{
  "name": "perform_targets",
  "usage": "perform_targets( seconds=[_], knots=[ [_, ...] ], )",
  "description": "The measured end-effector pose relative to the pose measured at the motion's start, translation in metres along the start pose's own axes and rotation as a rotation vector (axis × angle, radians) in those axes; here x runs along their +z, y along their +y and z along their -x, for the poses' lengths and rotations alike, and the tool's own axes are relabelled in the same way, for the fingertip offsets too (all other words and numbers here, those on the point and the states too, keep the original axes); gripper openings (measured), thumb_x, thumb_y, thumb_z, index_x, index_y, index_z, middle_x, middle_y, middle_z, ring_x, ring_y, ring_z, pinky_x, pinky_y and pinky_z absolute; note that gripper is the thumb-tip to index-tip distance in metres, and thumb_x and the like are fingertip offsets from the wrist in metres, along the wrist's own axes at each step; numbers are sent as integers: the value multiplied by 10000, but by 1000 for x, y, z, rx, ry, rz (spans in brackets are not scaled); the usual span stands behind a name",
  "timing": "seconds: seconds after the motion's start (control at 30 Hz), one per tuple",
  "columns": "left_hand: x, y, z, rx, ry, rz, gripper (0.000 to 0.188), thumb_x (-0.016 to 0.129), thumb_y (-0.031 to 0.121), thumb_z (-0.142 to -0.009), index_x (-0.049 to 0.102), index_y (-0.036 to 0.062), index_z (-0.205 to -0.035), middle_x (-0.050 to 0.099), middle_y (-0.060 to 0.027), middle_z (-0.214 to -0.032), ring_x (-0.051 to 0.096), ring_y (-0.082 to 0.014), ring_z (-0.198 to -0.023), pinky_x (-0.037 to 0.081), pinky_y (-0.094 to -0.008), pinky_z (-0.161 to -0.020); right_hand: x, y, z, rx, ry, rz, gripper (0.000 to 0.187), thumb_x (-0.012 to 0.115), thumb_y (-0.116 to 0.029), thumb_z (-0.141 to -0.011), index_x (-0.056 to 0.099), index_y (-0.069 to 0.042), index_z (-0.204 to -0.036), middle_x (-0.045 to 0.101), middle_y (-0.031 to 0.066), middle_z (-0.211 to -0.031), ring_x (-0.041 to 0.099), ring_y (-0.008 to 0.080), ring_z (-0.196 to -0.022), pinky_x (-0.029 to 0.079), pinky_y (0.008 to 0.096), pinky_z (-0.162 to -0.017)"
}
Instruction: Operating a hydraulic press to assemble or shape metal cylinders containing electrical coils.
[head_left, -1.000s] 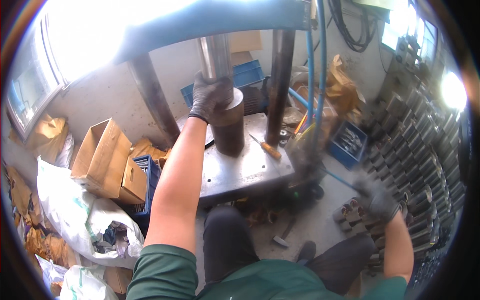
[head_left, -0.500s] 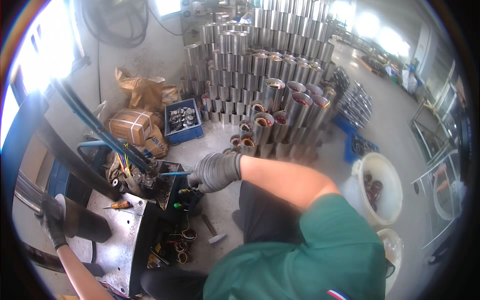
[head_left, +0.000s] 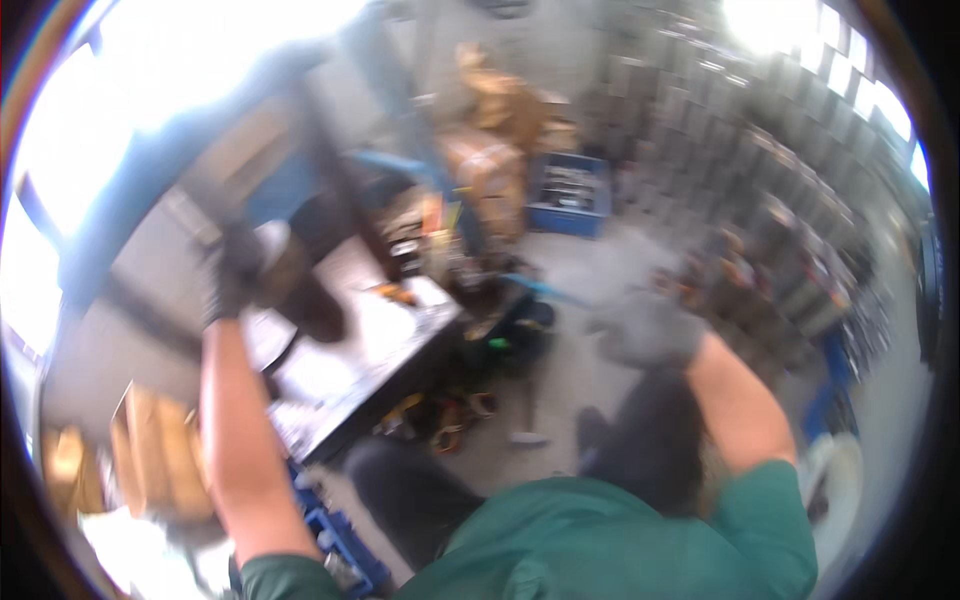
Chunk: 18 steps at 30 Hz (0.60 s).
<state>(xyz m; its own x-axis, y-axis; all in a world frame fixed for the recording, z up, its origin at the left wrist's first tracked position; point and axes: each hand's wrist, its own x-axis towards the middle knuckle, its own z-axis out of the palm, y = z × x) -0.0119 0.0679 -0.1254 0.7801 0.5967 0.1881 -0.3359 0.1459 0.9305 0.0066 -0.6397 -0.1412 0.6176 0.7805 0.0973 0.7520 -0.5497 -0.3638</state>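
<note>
The picture is blurred by head motion. My left hand (head_left: 235, 275), in a dark glove, rests on top of a dark metal cylinder (head_left: 300, 290) that stands on the steel plate (head_left: 370, 340) of a blue-framed press. My right hand (head_left: 645, 330), in a grey glove, hangs in the air above the concrete floor, to the right of the plate; blur hides whether it holds anything. My green shirt and dark trousers fill the lower middle.
Rows of metal tubes (head_left: 790, 200) stand stacked at the right. A blue crate (head_left: 570, 195) and cardboard boxes (head_left: 490, 160) sit at the back. A hammer (head_left: 527, 410) and small parts lie on the floor by the plate. More cardboard (head_left: 150, 460) lies lower left.
The view swung from the press to the tube stacks and is now partway back. My left hand stayed on the cylinder. My right hand came back from the tubes toward the plate.
</note>
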Motion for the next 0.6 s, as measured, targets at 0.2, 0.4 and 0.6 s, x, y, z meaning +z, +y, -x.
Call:
perform_targets(
  seconds=[0.2, 0.4, 0.6],
  knots=[
    [60, 13, 32, 423, 261, -323, 511, 856, 252, -948, 525, 41, -1276, 715, -113, -1082, 698, -205, -920, 619, -356, -761, -58, -4, -160, -278, 916, 81, 189, 714, -128, -978, 736, -12, -1126, 762, 211, -1002, 756, 396, -929, 600, 457, -852],
    [70, 22, 42, 477, 231, -298, 529, 855, 163, -902, 548, 12, -1305, 734, -129, -1106, 723, -211, -976, 619, -348, -826, -69, -7, -193, -148, 782, 48, 261, 670, -134, -999, 708, -22, -1231, 754, 233, -1104, 754, 399, -993, 598, 458, -878],
    [71, 24, 47, 453, 186, -306, 629, 902, 267, -883, 546, 37, -1348, 706, -115, -1173, 698, -209, -1030, 597, -365, -910, -19, 9, -38, 3, -212, 1, 357, 683, -210, -911, 751, -63, -1229, 745, 216, -1019, 750, 379, -951, 609, 485, -854]
  ],
)
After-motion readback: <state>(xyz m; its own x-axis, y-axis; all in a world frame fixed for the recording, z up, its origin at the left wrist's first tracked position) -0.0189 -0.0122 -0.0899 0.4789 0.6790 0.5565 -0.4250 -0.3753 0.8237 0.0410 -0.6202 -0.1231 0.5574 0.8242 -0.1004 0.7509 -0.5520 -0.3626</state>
